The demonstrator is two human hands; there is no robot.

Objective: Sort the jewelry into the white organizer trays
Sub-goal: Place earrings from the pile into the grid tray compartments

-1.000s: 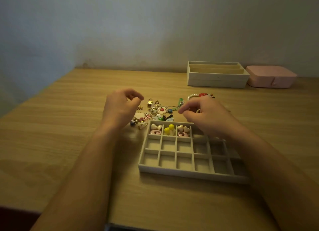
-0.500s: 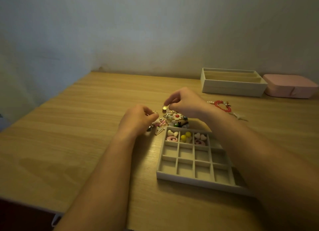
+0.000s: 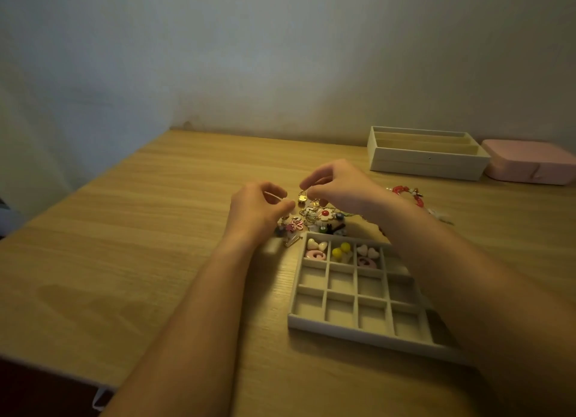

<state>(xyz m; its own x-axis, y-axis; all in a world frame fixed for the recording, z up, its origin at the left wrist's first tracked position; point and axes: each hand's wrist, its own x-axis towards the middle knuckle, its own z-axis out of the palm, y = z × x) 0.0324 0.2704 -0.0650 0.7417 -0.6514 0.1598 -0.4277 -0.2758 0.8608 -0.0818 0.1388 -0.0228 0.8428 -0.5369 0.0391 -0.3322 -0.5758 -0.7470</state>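
The right hand [image 3: 339,186] pinches a gold padlock charm [image 3: 301,197] by its top, thumb against forefinger, just above the jewelry pile [image 3: 314,219]; the left hand [image 3: 258,208], just left, has curled fingers, and I cannot tell whether it holds anything; the pile lies on a wooden table [image 3: 140,261] below a pale wall, at the far edge of the white grid tray [image 3: 343,329]; the right forearm hides the tray's right side; a red bracelet [image 3: 408,194], white divided box [image 3: 427,164] and pink case [image 3: 530,164] lie far right.
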